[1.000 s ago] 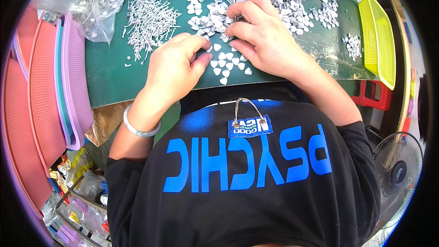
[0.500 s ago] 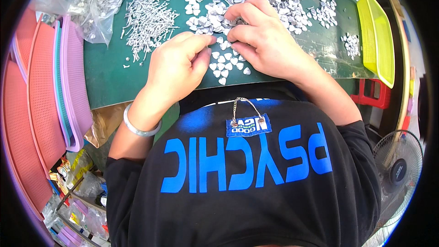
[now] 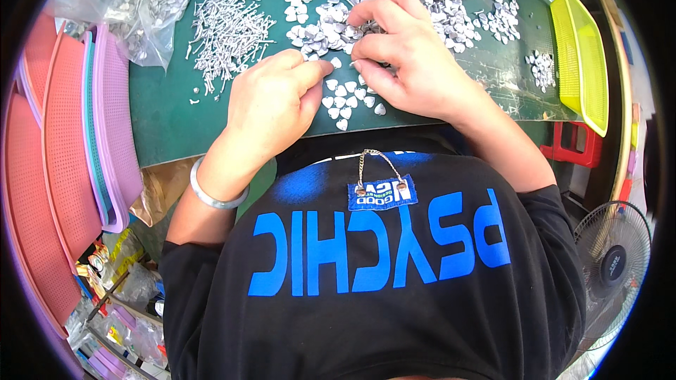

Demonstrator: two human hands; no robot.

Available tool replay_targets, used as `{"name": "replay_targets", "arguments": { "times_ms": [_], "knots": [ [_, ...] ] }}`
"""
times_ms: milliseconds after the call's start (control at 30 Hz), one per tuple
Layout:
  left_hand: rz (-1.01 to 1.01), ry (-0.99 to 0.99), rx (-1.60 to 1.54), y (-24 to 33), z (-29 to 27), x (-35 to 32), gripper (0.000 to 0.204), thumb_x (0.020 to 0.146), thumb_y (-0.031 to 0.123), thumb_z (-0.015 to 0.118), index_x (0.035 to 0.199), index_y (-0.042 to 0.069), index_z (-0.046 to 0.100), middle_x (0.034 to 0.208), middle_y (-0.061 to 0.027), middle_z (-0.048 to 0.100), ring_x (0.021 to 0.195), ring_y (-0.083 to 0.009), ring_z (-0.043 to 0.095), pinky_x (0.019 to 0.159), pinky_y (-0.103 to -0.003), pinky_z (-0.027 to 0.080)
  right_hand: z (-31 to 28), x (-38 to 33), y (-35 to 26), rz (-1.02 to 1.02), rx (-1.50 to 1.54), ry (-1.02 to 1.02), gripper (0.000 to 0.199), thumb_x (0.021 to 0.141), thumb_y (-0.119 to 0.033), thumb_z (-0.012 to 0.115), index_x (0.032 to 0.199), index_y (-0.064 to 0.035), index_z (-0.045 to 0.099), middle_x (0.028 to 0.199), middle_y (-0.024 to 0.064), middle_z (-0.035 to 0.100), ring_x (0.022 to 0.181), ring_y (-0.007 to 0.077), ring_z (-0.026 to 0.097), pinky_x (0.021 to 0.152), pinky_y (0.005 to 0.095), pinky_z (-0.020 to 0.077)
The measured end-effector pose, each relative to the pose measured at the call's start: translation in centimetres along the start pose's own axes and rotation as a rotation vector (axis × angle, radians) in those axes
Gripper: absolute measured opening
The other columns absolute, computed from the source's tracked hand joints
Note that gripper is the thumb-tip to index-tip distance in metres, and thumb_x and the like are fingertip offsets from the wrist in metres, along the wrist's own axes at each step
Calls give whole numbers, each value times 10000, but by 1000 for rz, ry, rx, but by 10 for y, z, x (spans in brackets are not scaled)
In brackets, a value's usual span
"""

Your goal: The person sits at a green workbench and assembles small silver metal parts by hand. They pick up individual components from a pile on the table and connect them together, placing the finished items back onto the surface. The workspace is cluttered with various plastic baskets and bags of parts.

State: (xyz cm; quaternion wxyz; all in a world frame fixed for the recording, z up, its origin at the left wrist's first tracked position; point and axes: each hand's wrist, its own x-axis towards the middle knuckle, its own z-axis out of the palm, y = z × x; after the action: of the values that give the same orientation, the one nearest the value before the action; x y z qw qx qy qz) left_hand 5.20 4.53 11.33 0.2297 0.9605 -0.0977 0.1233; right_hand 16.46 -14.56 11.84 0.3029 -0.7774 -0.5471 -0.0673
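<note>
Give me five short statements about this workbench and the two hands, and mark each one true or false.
1. Both hands work at the small silver heart-shaped pieces on the green mat. True.
2. The left hand wears a silver bangle at the wrist. True.
3. The thin metal pins lie right of the right hand. False: they lie left of both hands.
4. The yellow tray stands at the left edge. False: it is on the right.
5. Pink and purple trays are stacked on the left. True.
</note>
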Motion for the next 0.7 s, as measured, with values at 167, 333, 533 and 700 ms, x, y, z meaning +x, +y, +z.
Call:
{"name": "replay_targets", "arguments": {
  "times_ms": [167, 333, 533, 700],
  "knots": [
    [-46, 20, -59, 2, 4, 0, 216, 779, 81, 673, 982, 139, 719, 726, -43, 575, 705, -251, 625, 591, -384, 503, -5, -5, -3, 38, -60, -72, 89, 723, -70, 694, 812, -74, 689, 1139, 61, 594, 1082, 306, 507, 944, 420, 407],
    [-21, 23, -59, 3, 4, 0, 222, 776, 71, 672, 981, 136, 724, 720, -41, 573, 691, -248, 622, 586, -375, 501, -5, -4, -5, 36, -80, -82, 90, 716, -70, 687, 805, -82, 695, 1115, 53, 597, 1065, 296, 508, 933, 421, 402],
    [-20, 39, -126, 4, 3, -1, 242, 801, -5, 647, 997, 111, 727, 687, -66, 535, 613, -234, 570, 561, -344, 462, 5, 2, -7, 48, -64, -17, 36, 724, -126, 686, 724, -94, 703, 1016, 44, 599, 1008, 279, 506, 886, 418, 384],
    [-51, 31, -120, 3, 2, -3, 214, 782, 39, 650, 970, 114, 720, 729, -50, 592, 674, -254, 624, 587, -367, 503, 1, -1, -6, 53, -108, -2, 93, 758, -56, 695, 847, -71, 714, 1066, 47, 611, 1003, 285, 523, 890, 399, 423]
  ]
}}
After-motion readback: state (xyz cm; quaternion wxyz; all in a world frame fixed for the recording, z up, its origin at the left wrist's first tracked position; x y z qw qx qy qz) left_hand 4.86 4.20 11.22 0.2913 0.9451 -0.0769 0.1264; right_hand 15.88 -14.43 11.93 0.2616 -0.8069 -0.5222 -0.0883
